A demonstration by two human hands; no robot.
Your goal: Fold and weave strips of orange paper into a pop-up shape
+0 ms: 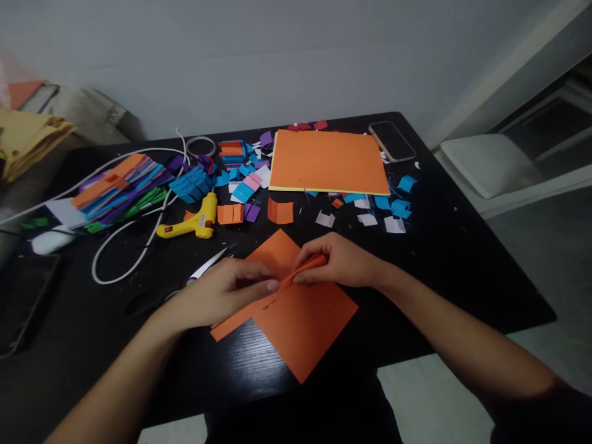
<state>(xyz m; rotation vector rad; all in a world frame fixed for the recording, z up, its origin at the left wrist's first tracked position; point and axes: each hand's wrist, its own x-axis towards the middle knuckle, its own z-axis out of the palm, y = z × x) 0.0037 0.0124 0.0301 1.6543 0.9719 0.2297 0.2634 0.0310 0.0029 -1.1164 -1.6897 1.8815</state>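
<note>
An orange paper sheet (308, 330) lies at an angle near the table's front edge, with a narrow raised fold running across it. My right hand (345, 259) is closed on the fold's upper right end, thumb below and fingers above. My left hand (231, 290) pinches the same fold near its middle, thumb tip close to the right hand's fingertips. A small dark mark shows on the sheet under the left thumb. Scissors (206, 265) lie just behind the left hand, partly covered by it.
A yellow glue gun (197, 221) and white cable (108, 280) lie at left, near bundled coloured paper strips (124, 185). Behind are stacked orange sheets (328, 160), a phone (392, 140) and scattered paper pieces (280, 211). Another dark device (23, 296) sits far left.
</note>
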